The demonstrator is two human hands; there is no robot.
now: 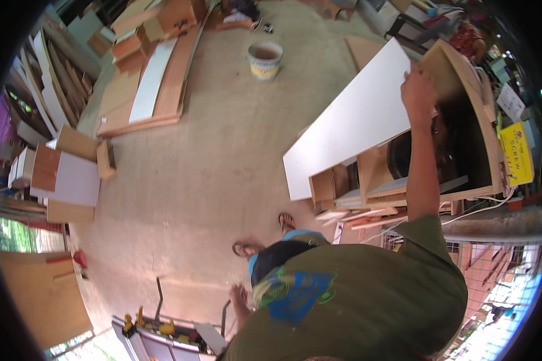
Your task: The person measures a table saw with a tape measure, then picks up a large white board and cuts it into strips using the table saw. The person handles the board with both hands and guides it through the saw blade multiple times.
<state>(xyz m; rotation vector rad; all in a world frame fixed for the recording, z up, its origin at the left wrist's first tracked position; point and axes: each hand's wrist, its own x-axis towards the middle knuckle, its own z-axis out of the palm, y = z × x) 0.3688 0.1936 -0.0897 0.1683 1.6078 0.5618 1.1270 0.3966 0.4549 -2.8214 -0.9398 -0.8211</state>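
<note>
My right hand [419, 95] reaches out to the far right, its fingers closed on the edge of a long white board [352, 120]. The board leans at a slant along the front of an open wooden cabinet [491, 114]. Inside the cabinet are a dark hollow and small wooden compartments [373, 168]; the board hides part of them. My left hand [238, 296] hangs low beside my body, over the floor. Its fingers are loosely bent and somewhat apart, and I see nothing in them.
A bucket [265, 60] stands on the concrete floor ahead. Stacked panels [162, 90] lie at the far left, near box-like wooden pieces [72, 174]. Wood offcuts [367, 216] and a white cable [485, 204] lie by the cabinet. Yellow clamps [162, 328] sit at lower left.
</note>
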